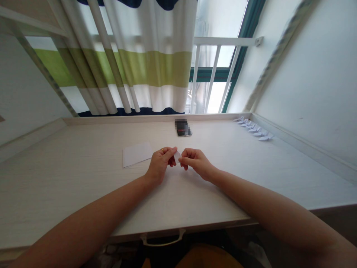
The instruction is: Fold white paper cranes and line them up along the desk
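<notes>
A small piece of folded white paper (pixel 177 156) is pinched between my two hands above the desk. My left hand (pixel 161 162), with a ring on one finger, grips its left side between thumb and fingers. From the other side, my right hand (pixel 196 162) pinches the paper's right edge with thumb and forefinger. Fingers cover much of the paper, so its exact folds cannot be made out. Just beyond my left hand lies a stack of white paper sheets (pixel 136 154), flat on the desk.
A dark phone-like object (pixel 183 128), partly pixelated, lies near the desk's back edge. Several folded white paper figures (pixel 253 128) stand in a row at the back right. The white desk (pixel 83 178) has a raised rim, with a drawer handle (pixel 163 243) below its front edge.
</notes>
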A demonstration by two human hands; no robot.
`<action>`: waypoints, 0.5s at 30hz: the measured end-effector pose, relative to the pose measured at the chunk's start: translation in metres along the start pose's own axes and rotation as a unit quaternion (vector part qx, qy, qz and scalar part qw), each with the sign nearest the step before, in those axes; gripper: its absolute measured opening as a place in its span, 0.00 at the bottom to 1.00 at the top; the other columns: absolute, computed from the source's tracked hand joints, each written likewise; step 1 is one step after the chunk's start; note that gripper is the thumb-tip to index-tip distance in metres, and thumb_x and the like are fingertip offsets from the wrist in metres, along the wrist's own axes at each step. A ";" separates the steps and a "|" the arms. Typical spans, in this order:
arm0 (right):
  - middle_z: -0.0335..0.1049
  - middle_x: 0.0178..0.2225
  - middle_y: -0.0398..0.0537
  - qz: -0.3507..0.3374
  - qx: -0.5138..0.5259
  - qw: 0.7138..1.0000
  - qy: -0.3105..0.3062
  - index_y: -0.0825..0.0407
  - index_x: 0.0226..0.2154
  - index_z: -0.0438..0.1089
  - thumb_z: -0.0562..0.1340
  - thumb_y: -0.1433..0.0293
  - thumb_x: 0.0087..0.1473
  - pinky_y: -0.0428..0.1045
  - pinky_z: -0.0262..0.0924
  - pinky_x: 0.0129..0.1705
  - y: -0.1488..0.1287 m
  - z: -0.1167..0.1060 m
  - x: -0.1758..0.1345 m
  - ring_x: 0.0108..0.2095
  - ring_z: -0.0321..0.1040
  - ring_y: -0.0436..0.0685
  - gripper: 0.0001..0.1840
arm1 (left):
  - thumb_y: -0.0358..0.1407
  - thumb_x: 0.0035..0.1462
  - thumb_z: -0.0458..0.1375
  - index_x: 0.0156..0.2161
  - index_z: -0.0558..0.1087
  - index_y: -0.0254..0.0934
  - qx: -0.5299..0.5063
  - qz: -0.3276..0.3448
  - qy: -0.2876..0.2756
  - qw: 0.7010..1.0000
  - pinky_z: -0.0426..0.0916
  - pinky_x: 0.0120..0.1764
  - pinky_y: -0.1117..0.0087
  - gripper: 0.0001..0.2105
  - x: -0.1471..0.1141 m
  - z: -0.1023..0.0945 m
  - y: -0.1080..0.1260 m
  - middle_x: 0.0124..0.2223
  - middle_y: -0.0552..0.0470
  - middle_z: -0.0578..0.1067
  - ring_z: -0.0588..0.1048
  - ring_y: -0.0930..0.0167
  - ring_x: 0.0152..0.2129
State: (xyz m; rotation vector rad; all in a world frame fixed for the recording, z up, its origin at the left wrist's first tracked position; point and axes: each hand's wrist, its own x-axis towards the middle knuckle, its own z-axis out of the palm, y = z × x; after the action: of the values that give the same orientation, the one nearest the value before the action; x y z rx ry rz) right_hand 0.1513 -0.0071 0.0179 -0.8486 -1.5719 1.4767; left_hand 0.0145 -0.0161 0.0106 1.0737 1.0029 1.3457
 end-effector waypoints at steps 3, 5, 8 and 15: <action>0.62 0.16 0.38 0.005 -0.003 1.000 -0.007 0.54 0.17 0.60 0.61 0.71 0.41 0.45 0.51 0.23 0.000 0.001 0.000 0.17 0.56 0.45 0.08 | 0.40 0.45 0.57 0.17 0.65 0.34 0.006 0.018 0.013 1.000 0.55 0.18 0.76 0.13 0.000 0.000 -0.001 0.12 0.58 0.65 0.61 0.79 0.11; 0.62 0.16 0.38 0.009 -0.002 1.000 -0.012 0.54 0.17 0.60 0.61 0.71 0.40 0.44 0.51 0.23 0.001 0.002 0.000 0.17 0.56 0.45 0.08 | 0.40 0.45 0.57 0.17 0.64 0.35 0.009 0.024 0.021 0.999 0.55 0.18 0.76 0.13 0.000 0.000 -0.002 0.12 0.58 0.64 0.61 0.79 0.11; 0.62 0.16 0.38 0.010 0.001 1.000 -0.015 0.54 0.18 0.60 0.61 0.71 0.41 0.45 0.51 0.24 0.001 0.002 0.000 0.18 0.56 0.45 0.08 | 0.40 0.46 0.56 0.16 0.63 0.35 0.011 0.019 0.023 0.999 0.55 0.18 0.76 0.14 0.000 0.000 -0.003 0.12 0.58 0.64 0.61 0.79 0.11; 0.63 0.17 0.39 -0.007 -0.003 1.000 0.004 0.54 0.18 0.60 0.61 0.69 0.41 0.45 0.52 0.23 0.001 0.000 -0.001 0.18 0.56 0.45 0.09 | 0.46 0.47 0.54 0.20 0.66 0.33 -0.008 0.010 0.004 1.000 0.57 0.19 0.75 0.17 0.001 -0.001 0.001 0.15 0.56 0.66 0.64 0.78 0.13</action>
State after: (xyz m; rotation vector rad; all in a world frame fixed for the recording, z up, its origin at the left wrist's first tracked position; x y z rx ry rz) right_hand 0.1516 -0.0084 0.0166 -0.8445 -1.5738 1.4563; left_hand 0.0132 -0.0154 0.0114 1.0701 0.9882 1.3735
